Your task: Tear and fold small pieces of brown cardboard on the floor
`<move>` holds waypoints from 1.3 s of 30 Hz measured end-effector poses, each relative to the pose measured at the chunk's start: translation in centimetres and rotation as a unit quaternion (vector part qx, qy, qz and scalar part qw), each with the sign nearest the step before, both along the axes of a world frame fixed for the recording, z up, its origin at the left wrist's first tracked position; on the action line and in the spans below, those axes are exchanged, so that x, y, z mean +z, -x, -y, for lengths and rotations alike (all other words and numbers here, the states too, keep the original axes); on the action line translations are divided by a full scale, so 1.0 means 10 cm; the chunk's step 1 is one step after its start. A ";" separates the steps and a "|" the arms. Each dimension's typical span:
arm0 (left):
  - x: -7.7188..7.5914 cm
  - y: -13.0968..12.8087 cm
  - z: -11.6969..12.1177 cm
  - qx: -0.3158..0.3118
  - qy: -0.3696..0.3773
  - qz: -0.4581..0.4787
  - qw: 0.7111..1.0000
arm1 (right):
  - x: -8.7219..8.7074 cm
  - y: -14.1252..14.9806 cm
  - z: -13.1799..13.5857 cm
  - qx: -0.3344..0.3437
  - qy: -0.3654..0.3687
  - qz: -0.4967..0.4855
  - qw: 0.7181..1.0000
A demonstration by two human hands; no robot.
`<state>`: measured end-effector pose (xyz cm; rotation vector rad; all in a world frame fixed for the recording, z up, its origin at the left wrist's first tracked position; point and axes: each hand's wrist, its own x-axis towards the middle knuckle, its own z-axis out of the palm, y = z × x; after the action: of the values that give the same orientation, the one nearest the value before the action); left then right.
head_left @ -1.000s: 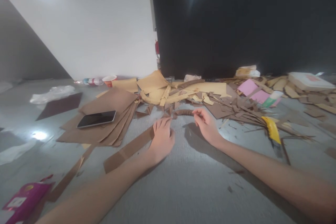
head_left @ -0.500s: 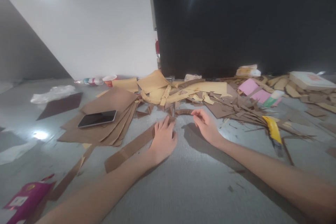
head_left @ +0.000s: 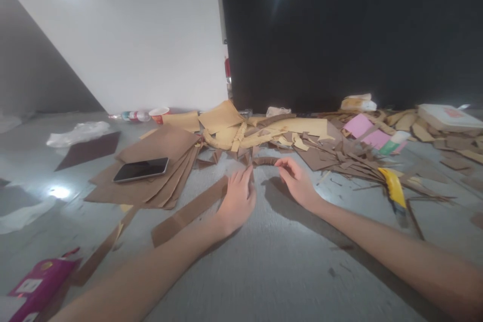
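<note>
A long brown cardboard strip lies slantwise on the grey tabletop and runs under my left hand. The fingers of that hand are drawn together, tips down at the strip's far end, and partly hide it. My right hand is closed, with thumb and forefinger pinching the right end of a curved, creased brown cardboard piece. The curved piece reaches left almost to my left fingertips. Whether it joins the long strip is hidden behind them.
A phone rests on stacked brown cardboard sheets at left. Behind my hands lie yellowish card scraps. A yellow utility knife is at right among thin offcuts. A purple packet sits near left; a paper cup stands behind.
My left hand's fingers have come together from a spread pose and shifted slightly right. My right hand keeps its pinch, nearly still.
</note>
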<state>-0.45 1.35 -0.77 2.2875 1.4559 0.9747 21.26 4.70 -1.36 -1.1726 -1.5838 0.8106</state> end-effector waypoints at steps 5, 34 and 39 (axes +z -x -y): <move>0.06 0.01 0.03 -0.098 -0.013 0.100 0.990 | -0.02 0.00 -0.01 0.027 -0.019 0.023 0.999; 0.05 0.04 -0.04 -0.046 0.085 0.187 0.977 | 0.07 0.04 0.16 0.158 -0.161 0.126 0.966; 0.07 0.04 -0.03 -0.055 0.097 0.200 0.973 | 0.09 0.05 0.21 0.149 -0.142 0.093 0.974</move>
<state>-0.83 1.64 -0.06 1.8757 1.1840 1.1244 20.80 2.62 -0.49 -0.8342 -1.9907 0.6476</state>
